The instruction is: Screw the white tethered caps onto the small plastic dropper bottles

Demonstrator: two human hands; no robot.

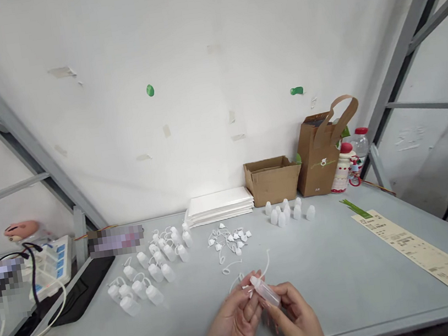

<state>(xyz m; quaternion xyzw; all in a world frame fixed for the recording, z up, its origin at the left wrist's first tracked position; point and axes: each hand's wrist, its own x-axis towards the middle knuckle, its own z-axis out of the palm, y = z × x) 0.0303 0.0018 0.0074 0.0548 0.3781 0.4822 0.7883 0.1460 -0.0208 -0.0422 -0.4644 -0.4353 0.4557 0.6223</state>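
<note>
A small translucent plastic bottle (268,293) lies tilted in my right hand (296,313), fingers closed around its body. Its neck points up and left, toward my left hand (239,321). The thumb and fingers of that hand pinch a small white cap (247,286) beside the neck; the grip partly hides it. One thin white cord rises behind the bottle neck, and where it attaches is hidden. Beyond my hands sits a loose pile of white caps with cords (230,239). Several bottles without caps (282,219) stand at the back right, and many capped bottles (155,272) stand at left.
A stack of white boards (220,204), an open cardboard box (274,183) and a brown paper bag (318,163) line the wall. A long paper strip (424,256) runs along the right. At left are a black tablet-like slab (85,290), a power strip (52,264) and cables.
</note>
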